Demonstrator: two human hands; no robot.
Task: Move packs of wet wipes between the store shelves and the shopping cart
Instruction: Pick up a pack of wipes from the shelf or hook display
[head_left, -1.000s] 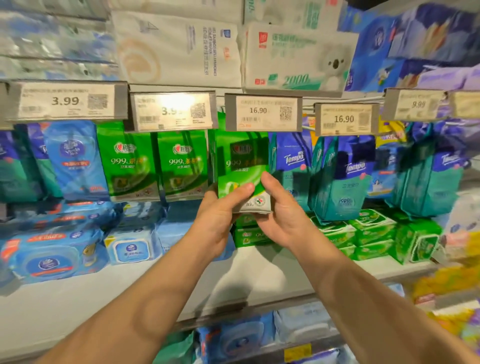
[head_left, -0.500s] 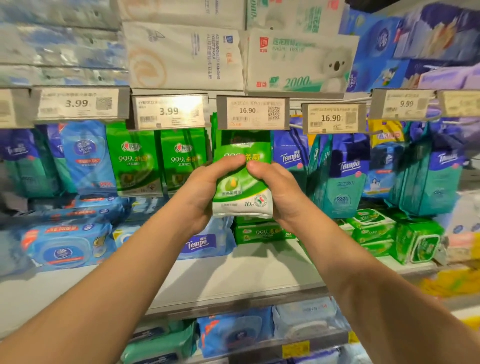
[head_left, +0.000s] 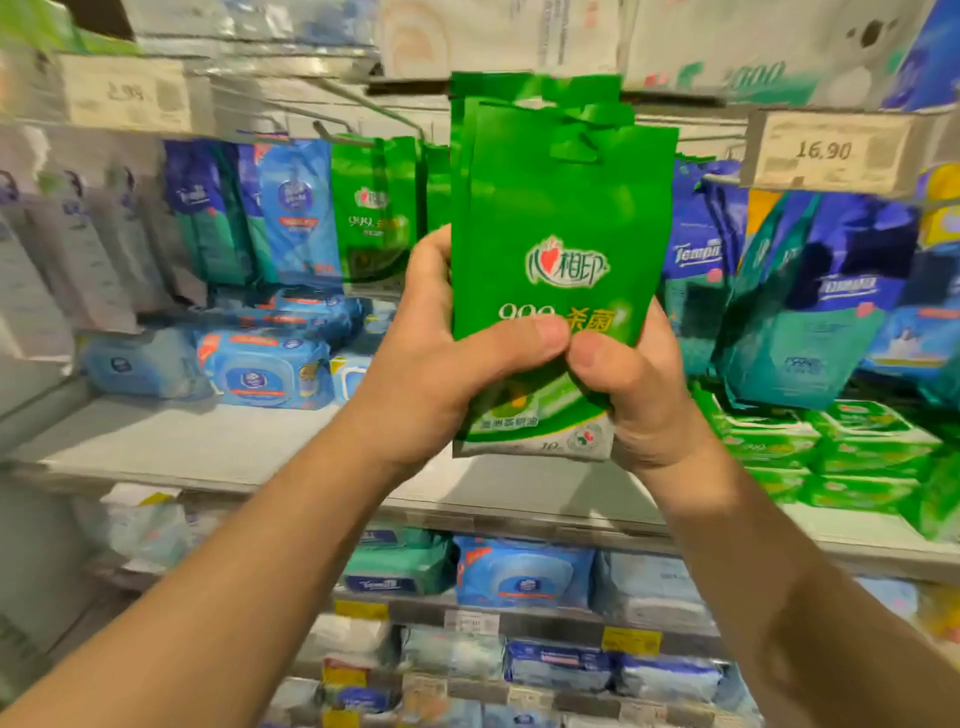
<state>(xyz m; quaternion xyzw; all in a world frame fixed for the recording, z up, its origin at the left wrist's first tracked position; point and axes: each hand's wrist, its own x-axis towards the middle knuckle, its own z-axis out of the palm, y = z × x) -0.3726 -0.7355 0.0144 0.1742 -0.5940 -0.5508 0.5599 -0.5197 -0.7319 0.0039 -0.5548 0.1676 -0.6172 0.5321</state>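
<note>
We hold the green wipes packs up in front of the shelf

Our left hand (head_left: 441, 358) and right hand (head_left: 631, 400) both grasp the lower half of a small bunch of green wipes packs (head_left: 558, 228), thumbs meeting across the front, fingers wrapped behind. The bunch stands upright in the air before the hanging packs (head_left: 374, 208), well above the shelf (head_left: 208, 441); no cart is in view. We judge these soft, light and a little slick, with thin hang tabs on top, so gripping low around the padded body seems safest, squeezing gently so that no pack slides out.
</note>
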